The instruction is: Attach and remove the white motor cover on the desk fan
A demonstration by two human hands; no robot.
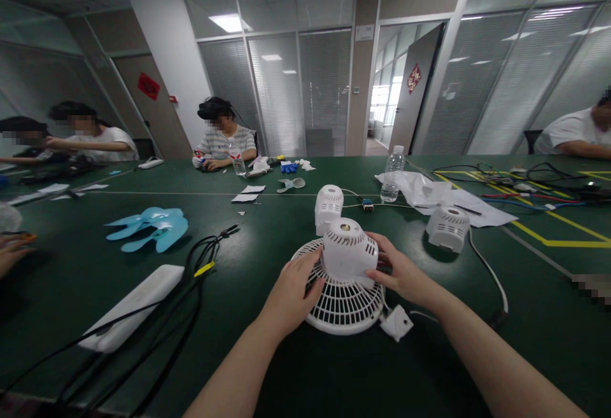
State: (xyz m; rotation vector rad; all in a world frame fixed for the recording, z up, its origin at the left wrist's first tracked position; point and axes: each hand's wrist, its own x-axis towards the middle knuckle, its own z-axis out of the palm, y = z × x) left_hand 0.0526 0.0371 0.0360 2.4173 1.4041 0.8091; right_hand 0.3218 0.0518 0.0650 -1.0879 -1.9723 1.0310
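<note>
Evidently the nearest work sits on a dark green tabletop (pixel 258 233), where a white round grille (pixel 344 329) lies flat with a white motor housing (pixel 351 252) upright over it. The right hand (pixel 398 271) grasps the housing's right side, thumb in front and fingers behind; the left hand (pixel 293 287) is half-curled at its left side, over the grille, though I cannot tell whether those fingers grip the housing or merely rest beside it. Just right of the grille lies a small white piece (pixel 397 323); well to its left are a white power strip (pixel 131 306), black cables (pixel 193 278) and, farther out, a translucent blue fan blade (pixel 157 221). A second housing (pixel 328 205) stands just behind the grille, a third (pixel 449 227) off to its right. Beyond the grille, the smooth surface carries a clear bottle (pixel 394 176), white sheets (pixel 487 214) and, to the right, yellow tape lines (pixel 568 243). Across the table, left of the grille, sits a person in a striped shirt (pixel 229 141). Farthest back, glass partitions with blinds (pixel 324 87) line the room, and directly beyond the grille's right side a dark door (pixel 420 87) stands open.
</note>
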